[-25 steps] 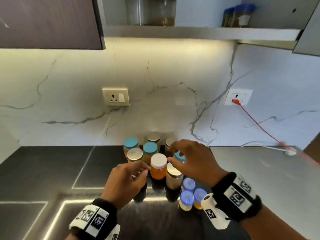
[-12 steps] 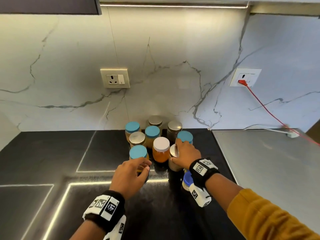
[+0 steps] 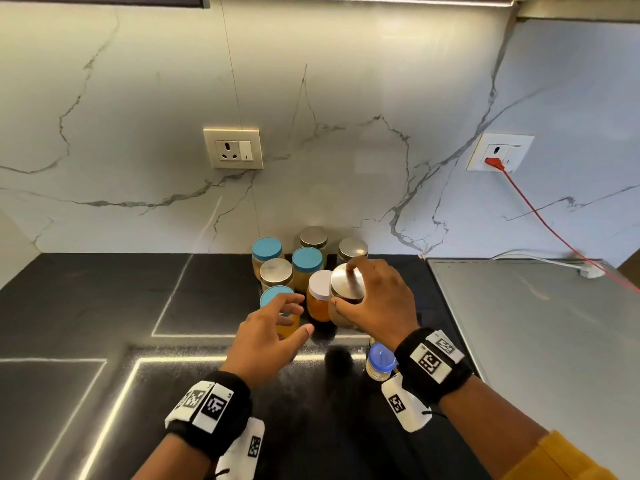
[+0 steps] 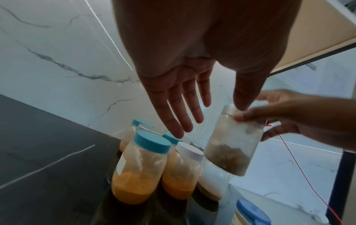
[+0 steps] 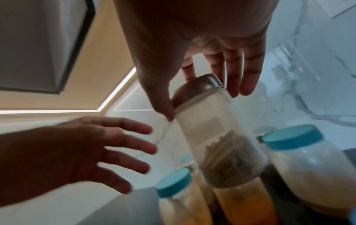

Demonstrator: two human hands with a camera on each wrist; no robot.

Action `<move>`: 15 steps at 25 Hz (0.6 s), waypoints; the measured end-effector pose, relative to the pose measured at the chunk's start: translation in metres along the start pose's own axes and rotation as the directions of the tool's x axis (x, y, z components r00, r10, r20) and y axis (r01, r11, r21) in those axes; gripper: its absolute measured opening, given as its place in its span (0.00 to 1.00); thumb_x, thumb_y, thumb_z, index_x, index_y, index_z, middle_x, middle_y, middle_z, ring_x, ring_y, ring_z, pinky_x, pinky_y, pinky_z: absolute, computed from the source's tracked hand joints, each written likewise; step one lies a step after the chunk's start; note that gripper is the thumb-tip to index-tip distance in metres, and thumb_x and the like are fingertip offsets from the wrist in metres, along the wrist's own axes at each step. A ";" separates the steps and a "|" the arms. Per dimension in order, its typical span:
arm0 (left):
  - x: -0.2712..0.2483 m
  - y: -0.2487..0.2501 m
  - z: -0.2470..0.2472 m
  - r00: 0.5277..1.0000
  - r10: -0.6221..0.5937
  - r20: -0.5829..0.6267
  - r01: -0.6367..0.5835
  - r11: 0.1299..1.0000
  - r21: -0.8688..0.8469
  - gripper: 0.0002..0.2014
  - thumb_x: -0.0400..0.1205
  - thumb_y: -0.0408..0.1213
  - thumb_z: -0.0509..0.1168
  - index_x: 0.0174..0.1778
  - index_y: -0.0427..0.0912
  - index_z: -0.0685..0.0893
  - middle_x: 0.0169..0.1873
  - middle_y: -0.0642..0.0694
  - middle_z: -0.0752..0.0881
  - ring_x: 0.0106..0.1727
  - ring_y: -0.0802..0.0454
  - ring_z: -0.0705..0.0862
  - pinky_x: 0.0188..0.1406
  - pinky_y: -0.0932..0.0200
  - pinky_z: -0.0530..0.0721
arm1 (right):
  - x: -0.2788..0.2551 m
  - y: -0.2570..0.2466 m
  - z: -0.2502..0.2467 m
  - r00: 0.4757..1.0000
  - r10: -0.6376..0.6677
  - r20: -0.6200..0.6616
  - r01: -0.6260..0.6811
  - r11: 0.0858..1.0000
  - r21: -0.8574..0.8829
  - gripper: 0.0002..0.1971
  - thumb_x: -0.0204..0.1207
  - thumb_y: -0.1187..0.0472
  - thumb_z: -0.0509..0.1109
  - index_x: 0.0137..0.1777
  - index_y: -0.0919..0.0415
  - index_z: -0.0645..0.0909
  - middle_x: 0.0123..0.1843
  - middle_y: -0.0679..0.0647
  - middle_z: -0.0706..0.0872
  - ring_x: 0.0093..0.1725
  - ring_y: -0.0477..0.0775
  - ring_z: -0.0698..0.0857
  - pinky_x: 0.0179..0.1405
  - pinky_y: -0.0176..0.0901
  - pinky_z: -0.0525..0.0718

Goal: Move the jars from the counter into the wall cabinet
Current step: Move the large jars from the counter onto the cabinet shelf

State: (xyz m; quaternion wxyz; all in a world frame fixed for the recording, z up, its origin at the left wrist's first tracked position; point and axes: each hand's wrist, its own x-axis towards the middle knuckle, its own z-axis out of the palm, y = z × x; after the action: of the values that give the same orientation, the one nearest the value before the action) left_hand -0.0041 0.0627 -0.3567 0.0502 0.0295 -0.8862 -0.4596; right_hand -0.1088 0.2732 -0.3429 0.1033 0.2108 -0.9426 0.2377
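Both arms reach forward, each wrist banded.
The right hand (image 3: 379,299) at 1 o'clock curls thumb and fingers (image 5: 233,76) round a jar (image 3: 346,299) just under its lid, holding it tilted. The left hand (image 3: 268,336) at 11 o'clock hovers palm down, fingers (image 4: 179,112) straight and spread, holding nothing.

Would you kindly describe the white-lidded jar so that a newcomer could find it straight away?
Look at the black counter below the marble wall, where a cluster of jars stands. At its front, between the open left hand and the right hand gripping a steel-lidded jar, stands the clear jar of orange powder, the only white-lidded one.
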 end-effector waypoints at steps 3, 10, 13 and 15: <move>0.002 0.008 0.003 0.999 0.038 0.012 -0.038 0.999 0.001 0.36 0.73 0.64 0.76 0.75 0.68 0.68 0.71 0.64 0.78 0.70 0.58 0.81 0.68 0.49 0.86 | -0.007 -0.026 -0.015 0.991 -0.132 -0.023 0.134 0.983 0.129 0.31 0.69 0.34 0.79 0.68 0.46 0.77 0.63 0.49 0.84 0.59 0.49 0.83 0.51 0.38 0.84; -0.013 0.028 -0.013 0.977 0.166 -0.135 -0.182 0.977 -0.112 0.40 0.68 0.58 0.79 0.75 0.62 0.71 0.58 0.62 0.88 0.59 0.61 0.88 0.59 0.53 0.90 | -0.018 -0.065 -0.030 0.956 -0.292 0.005 0.265 0.875 0.404 0.32 0.70 0.33 0.79 0.70 0.46 0.79 0.63 0.45 0.87 0.58 0.46 0.86 0.54 0.42 0.90; -0.024 0.011 -0.020 0.976 0.126 -0.180 -0.147 0.984 -0.103 0.41 0.66 0.62 0.79 0.74 0.59 0.73 0.59 0.65 0.87 0.60 0.64 0.87 0.58 0.58 0.90 | -0.012 -0.069 -0.024 0.924 -0.349 0.156 0.249 0.860 0.444 0.27 0.78 0.34 0.73 0.72 0.45 0.77 0.65 0.45 0.86 0.59 0.45 0.86 0.55 0.38 0.89; -0.035 -0.004 -0.024 0.976 0.066 -0.208 -0.088 0.991 -0.097 0.43 0.64 0.65 0.79 0.75 0.59 0.73 0.61 0.64 0.86 0.62 0.66 0.86 0.59 0.61 0.89 | -0.003 -0.067 -0.010 0.915 -0.346 0.205 0.218 0.855 0.470 0.23 0.84 0.35 0.65 0.71 0.46 0.78 0.64 0.45 0.86 0.59 0.43 0.86 0.54 0.37 0.89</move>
State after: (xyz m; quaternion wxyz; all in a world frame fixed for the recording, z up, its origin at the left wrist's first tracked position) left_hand 0.0331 0.0443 -0.3483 0.1604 0.0394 -0.8512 -0.4981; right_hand -0.0752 0.2263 -0.3078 -0.0483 0.3974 -0.8280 0.3927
